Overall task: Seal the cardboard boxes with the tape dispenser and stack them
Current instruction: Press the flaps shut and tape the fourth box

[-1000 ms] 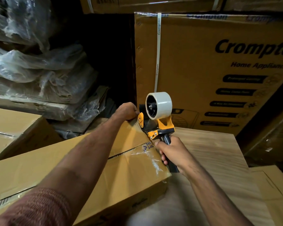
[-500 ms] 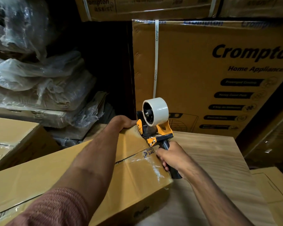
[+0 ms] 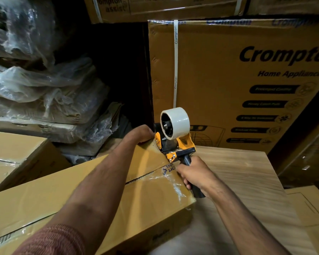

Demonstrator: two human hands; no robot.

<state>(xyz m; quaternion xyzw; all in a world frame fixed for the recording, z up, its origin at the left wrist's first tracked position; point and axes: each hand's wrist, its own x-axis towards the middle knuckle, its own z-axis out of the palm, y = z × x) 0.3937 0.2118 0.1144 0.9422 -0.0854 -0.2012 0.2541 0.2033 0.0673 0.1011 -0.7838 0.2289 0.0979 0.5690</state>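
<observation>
A long brown cardboard box [image 3: 66, 196] lies across the lower left, its top flaps meeting at a dark seam with some clear tape near the right end. My left hand [image 3: 139, 134] grips the box's far top corner, fingers curled over the edge. My right hand [image 3: 193, 173] grips the black handle of an orange tape dispenser [image 3: 175, 142], which carries a white tape roll [image 3: 175, 122]. The dispenser's mouth rests on the box top at the far right end, right beside my left hand.
A wooden tabletop [image 3: 247, 181] lies under and right of the box. A large printed Crompton carton [image 3: 238, 80] stands behind it, with more cartons on top. Plastic-wrapped bundles [image 3: 35, 89] pile up at the left, above another taped box [image 3: 13, 155].
The dispenser and both hands have stayed on the box's far end. Only the view has shifted slightly downward, so everything sits a little lower in the frame.
</observation>
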